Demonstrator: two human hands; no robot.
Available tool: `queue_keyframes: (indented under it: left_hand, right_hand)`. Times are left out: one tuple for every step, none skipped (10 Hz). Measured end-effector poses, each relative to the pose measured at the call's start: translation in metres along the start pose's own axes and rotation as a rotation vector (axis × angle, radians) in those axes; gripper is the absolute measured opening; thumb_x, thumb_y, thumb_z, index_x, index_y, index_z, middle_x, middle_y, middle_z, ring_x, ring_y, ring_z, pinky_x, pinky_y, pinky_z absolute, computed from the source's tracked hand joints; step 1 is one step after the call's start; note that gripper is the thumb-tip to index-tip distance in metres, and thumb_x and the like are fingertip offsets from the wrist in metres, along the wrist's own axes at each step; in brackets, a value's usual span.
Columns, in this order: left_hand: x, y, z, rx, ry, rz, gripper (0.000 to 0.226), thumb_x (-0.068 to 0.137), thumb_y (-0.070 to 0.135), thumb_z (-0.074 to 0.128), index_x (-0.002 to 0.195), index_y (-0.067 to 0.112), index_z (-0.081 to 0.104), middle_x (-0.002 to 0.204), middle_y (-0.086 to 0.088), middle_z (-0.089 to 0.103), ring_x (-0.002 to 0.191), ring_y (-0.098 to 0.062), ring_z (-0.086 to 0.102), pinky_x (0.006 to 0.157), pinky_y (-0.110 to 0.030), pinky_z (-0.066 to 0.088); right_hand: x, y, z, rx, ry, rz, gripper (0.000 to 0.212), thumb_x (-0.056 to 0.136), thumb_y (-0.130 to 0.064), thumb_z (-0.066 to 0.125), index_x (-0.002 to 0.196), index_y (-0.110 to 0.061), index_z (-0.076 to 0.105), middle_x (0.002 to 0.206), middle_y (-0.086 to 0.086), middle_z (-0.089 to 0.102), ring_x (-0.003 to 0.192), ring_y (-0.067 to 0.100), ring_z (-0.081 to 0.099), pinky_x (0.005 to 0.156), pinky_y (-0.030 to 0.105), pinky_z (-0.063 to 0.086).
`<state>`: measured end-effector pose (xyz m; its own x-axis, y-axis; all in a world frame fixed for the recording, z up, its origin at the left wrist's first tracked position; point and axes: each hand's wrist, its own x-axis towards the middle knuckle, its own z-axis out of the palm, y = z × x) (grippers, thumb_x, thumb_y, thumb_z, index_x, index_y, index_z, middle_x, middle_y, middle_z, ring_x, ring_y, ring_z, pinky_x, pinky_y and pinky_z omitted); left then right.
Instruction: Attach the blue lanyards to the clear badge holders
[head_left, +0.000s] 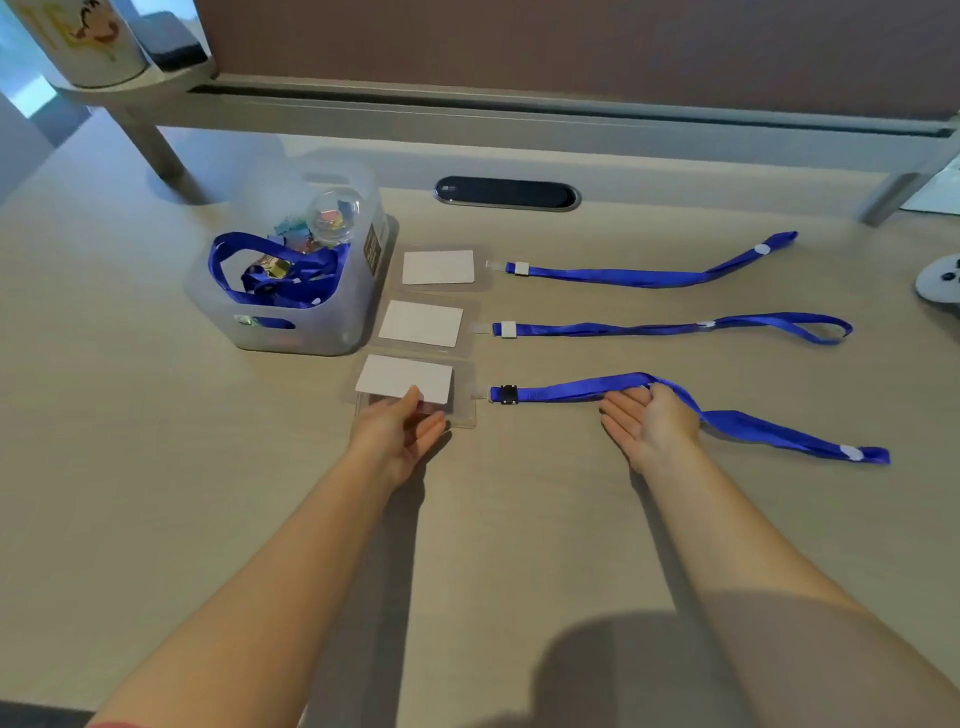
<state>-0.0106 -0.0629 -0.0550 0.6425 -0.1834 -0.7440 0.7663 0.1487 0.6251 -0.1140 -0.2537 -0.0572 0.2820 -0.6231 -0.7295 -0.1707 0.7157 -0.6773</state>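
Three clear badge holders with white cards lie in a column beside three blue lanyards stretched to the right. My left hand pinches the near edge of the nearest badge holder, thumb on top of its card. My right hand holds the strap of the nearest lanyard under its thumb, fingers straight, lifting the strap into a hump. That lanyard's black clip sits just right of the holder's tab; I cannot tell if they are joined. The middle holder and far holder lie next to white-clipped lanyards.
A translucent bin with more blue lanyards and small colourful items stands left of the holders. A dark oval cable port is set in the desk behind. A raised shelf runs along the back. A white controller lies at the right edge.
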Motion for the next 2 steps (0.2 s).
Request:
queue_keyframes:
  left_hand:
    - [0.0028, 0.0007, 0.0005, 0.028, -0.015, -0.013, 0.022, 0.092, 0.018, 0.048, 0.074, 0.006, 0.050, 0.076, -0.009, 0.052, 0.069, -0.018, 0.055, 0.087, -0.036, 0.047]
    - [-0.0024, 0.0050, -0.0014, 0.177, -0.007, -0.062, 0.024, 0.092, 0.023, 0.049, 0.078, 0.003, 0.049, 0.075, -0.011, 0.050, 0.068, -0.020, 0.052, 0.084, -0.035, 0.046]
  right_hand:
    - [0.0032, -0.0009, 0.0021, -0.111, 0.017, 0.002, 0.039, 0.093, -0.012, 0.036, 0.125, 0.006, 0.049, 0.126, 0.021, 0.059, 0.103, 0.027, 0.061, 0.081, 0.032, 0.049]
    - [0.0003, 0.0028, 0.0029, -0.229, 0.035, -0.024, 0.033, 0.091, -0.009, 0.042, 0.119, 0.005, 0.054, 0.112, 0.018, 0.064, 0.097, 0.027, 0.062, 0.080, 0.033, 0.051]
